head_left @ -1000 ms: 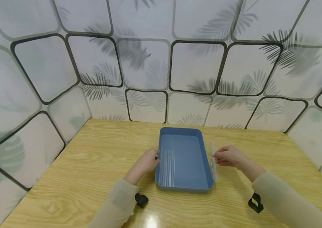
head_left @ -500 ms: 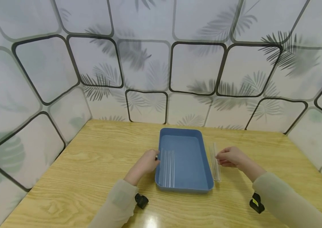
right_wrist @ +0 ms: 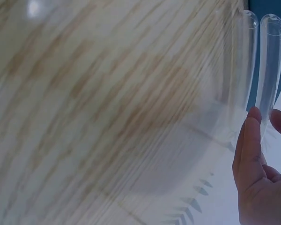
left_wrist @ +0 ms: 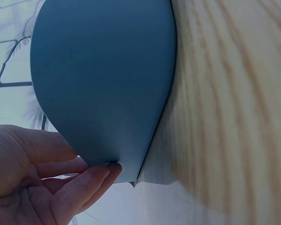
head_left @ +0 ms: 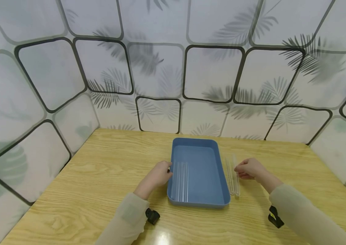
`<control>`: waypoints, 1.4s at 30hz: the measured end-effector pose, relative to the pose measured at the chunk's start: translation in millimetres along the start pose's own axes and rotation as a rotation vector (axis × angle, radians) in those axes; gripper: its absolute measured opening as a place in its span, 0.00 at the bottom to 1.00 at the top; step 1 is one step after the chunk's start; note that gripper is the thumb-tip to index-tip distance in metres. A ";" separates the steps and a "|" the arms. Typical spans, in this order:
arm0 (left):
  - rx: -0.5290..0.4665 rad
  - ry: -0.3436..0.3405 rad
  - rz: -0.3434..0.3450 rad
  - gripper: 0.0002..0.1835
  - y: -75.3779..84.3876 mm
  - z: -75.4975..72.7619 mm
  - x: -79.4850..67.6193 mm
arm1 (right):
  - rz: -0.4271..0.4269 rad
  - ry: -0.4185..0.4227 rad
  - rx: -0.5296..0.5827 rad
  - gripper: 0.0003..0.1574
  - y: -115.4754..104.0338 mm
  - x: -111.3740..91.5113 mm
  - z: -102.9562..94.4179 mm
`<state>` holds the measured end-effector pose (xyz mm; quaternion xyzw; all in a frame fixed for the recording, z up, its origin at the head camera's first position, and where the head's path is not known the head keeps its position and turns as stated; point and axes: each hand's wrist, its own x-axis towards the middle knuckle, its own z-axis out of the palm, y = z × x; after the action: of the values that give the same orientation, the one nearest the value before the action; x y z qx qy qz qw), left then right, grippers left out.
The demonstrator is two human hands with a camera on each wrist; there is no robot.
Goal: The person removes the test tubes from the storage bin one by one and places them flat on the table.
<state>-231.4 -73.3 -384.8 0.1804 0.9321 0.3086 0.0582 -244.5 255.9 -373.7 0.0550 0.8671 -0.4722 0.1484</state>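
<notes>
A blue tray stands on the table, with several clear test tubes lying side by side along its inner left. My left hand holds the tray's left wall; in the left wrist view its fingertips touch the blue side near the rim. To the right of the tray, my right hand pinches a clear test tube between thumb and fingers. Just left of that one, more clear tube shows close along the tray's right wall, its rounded end visible in the right wrist view.
The light wooden table reaches back to a patterned fabric wall, which also closes in both sides. A dark wrist device hangs at the left sleeve, and a similar one at the right sleeve.
My right hand has shifted slightly right, drawing its test tube away from the tray, and a gap has opened between it and the tube beside it. My left hand and the tray stay put.
</notes>
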 end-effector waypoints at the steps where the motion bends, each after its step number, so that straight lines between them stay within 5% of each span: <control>1: 0.004 -0.001 -0.004 0.21 0.3 0.2 -0.2 | 0.002 0.007 -0.006 0.13 1.3 1.1 0.1; 6: -0.017 -0.015 -0.045 0.21 6.7 -3.1 -3.7 | 0.004 0.026 -0.028 0.12 4.9 5.1 0.6; 42: -0.054 -0.022 -0.048 0.21 4.7 -3.0 -2.1 | 0.008 0.085 -0.123 0.08 10.2 18.7 4.3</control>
<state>-228.7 -72.3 -379.6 0.1597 0.9268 0.3302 0.0805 -259.1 257.1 -389.8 0.0691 0.8998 -0.4148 0.1164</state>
